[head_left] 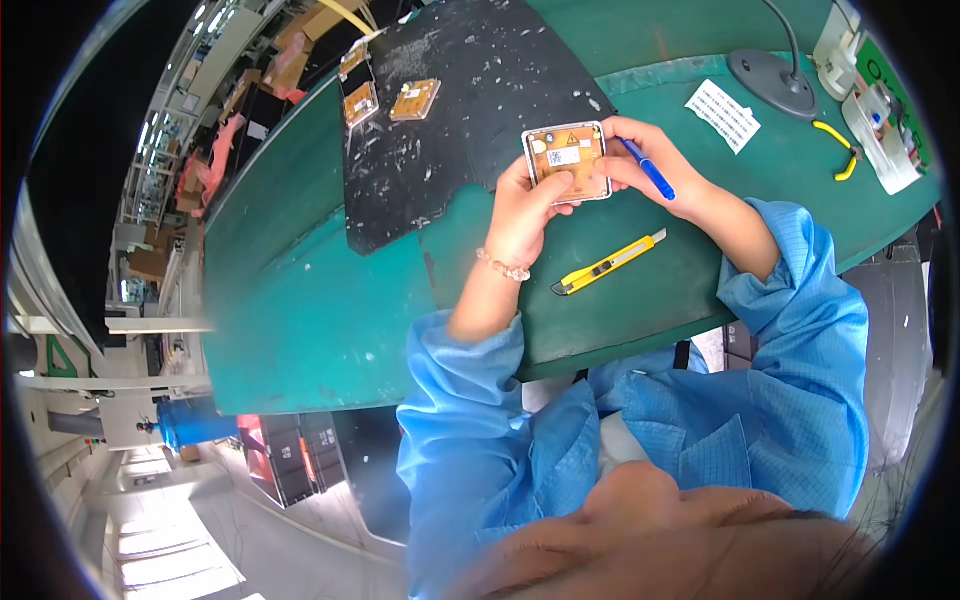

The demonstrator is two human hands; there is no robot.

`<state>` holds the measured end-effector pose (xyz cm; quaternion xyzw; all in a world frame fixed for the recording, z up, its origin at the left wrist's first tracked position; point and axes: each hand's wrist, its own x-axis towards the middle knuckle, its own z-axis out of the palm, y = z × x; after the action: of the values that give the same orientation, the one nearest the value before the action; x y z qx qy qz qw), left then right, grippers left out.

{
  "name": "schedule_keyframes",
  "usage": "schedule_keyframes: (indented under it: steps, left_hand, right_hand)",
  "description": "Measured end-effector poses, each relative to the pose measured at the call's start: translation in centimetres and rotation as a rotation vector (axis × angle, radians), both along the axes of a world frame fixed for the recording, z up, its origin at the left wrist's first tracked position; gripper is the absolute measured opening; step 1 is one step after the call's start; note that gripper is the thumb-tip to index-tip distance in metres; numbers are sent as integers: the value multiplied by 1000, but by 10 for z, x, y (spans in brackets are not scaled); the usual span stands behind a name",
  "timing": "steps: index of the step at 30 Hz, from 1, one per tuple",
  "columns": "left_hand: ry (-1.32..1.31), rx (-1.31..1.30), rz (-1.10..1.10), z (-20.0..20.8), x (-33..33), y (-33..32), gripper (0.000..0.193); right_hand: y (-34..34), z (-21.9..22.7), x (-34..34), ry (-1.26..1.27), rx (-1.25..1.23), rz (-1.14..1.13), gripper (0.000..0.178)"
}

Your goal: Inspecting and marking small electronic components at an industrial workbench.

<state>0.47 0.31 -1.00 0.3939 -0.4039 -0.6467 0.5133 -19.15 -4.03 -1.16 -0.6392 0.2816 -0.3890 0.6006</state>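
Observation:
Between my two hands is a square electronic module [583, 140] with a pale rim, an orange-brown face and a white label. My left hand [524, 205] grips its left and lower edge, the thumb lying on the face. On the right side, my right hand [645, 160] holds the same module, its thumb at the edge. A blue pen [649, 170] is also tucked in my right hand, slanting down to the right. Below the hands a yellow utility knife [608, 263] lies on the green table [480, 330], its blade partly out.
A black mat [470, 110] with white scuffs covers the far middle; similar modules [414, 99] lie on its left. At right are a white label sheet [723, 115], a dark round lamp base [772, 82], yellow-handled pliers [840, 150] and a white tray [882, 145] with small items.

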Motion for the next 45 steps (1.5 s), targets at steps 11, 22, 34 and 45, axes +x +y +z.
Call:
schedule_keyframes:
  steps: [11, 22, 34, 45]
  left_hand:
    - [-333, -47, 155, 4, -7, -2, 31]
    - [-411, -68, 152, 4, -9, -3, 32]
    - [-446, -63, 160, 3, -10, -1, 31]
    - [-379, -49, 71, 2, -16, 3, 30]
  right_hand:
    - [-2, -4, -14, 170, -273, -109, 25]
    - [4, -8, -5, 189, -238, -128, 18]
    - [4, -14, -4, 221, -257, -136, 20]
    - [3, -11, -6, -18, -215, -159, 23]
